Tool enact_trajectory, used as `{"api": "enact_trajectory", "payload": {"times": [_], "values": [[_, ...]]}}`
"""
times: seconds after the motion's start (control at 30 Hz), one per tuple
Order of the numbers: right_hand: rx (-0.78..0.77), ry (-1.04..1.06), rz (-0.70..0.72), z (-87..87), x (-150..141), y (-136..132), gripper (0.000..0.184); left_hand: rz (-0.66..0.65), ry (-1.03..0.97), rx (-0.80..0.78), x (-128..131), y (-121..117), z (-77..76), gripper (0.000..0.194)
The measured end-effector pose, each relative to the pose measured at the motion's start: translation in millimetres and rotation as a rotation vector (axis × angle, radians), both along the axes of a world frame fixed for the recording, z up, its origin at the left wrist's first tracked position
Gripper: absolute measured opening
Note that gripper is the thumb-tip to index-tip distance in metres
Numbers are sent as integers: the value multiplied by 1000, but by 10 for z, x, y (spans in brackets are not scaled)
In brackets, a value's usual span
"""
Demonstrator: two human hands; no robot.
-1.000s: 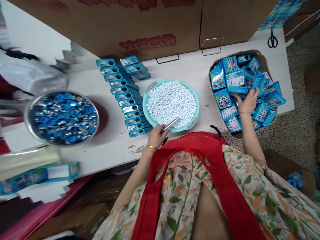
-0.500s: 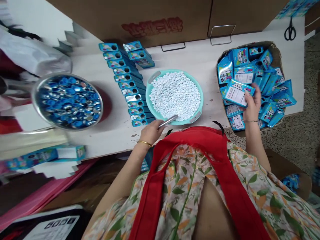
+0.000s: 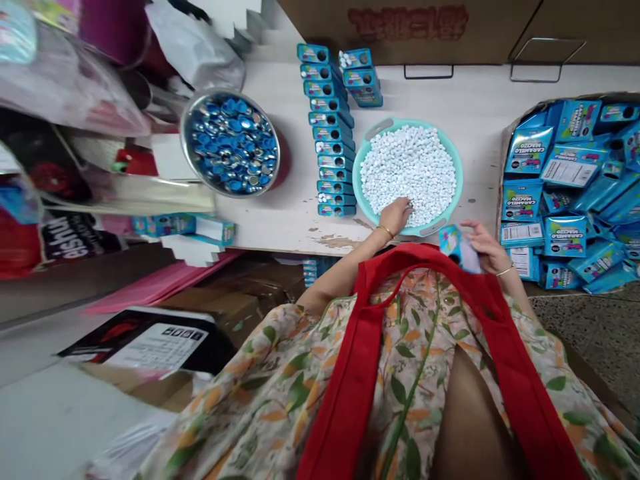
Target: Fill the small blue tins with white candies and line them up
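My left hand is closed at the near edge of a mint-green basin of small white candies. A shiny metal scoop, plain in the earlier frame, is in its fingers, now mostly hidden by the hand and candies. My right hand grips a blue candy box between fingers and thumb, just right of the basin by my apron. The box is tilted and blurred. Left of the basin stands a row of upright blue boxes with round holes in their tops, some showing white candies.
A steel bowl of blue-and-silver caps stands at the left. On the right, a carton is heaped with blue boxes. Two more boxes stand behind the basin. A large brown cardboard box lines the back.
My right hand has brought the blue box from the carton toward my apron, tilting it. My left hand has pushed the scoop deeper into the candies. The view has shifted left.
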State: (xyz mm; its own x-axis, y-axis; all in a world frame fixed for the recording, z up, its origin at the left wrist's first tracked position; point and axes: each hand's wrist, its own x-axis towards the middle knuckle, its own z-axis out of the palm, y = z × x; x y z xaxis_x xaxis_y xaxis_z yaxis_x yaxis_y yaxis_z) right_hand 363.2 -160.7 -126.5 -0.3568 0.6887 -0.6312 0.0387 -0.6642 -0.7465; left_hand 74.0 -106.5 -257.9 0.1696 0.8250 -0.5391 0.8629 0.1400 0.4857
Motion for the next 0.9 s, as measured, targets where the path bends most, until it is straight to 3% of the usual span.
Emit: {"api": "enact_trajectory", "payload": {"times": [0.13, 0.2, 0.27, 0.33, 0.4, 0.5, 0.73, 0.83, 0.9], "values": [[39, 97, 311, 156, -149, 182, 62, 11, -22, -8, -70, -9, -13, 37], [112, 130, 449, 144, -250, 263, 70, 23, -17, -7, 4, 28, -41, 37], [109, 137, 474, 75, -329, 283, 80, 47, -28, 0, 102, 68, -74, 37], [13, 128, 297, -24, -357, 243, 75, 83, -57, 7, 149, 89, -97, 35], [-104, 136, 24, -128, -329, 186, 73, 113, -93, 13, 120, 93, -101, 35], [-105, 99, -227, -282, -225, 165, 73, 121, -110, 27, 29, 114, -91, 38], [297, -226, -396, -597, -28, 313, 72, 40, -148, 73, -142, 253, -24, 39], [493, -432, -332, -646, 19, 328, 70, -9, -214, 137, -414, 258, 151, 40], [603, -573, -269, -647, 18, 343, 64, -70, -263, 202, -615, 269, 359, 42]]}}
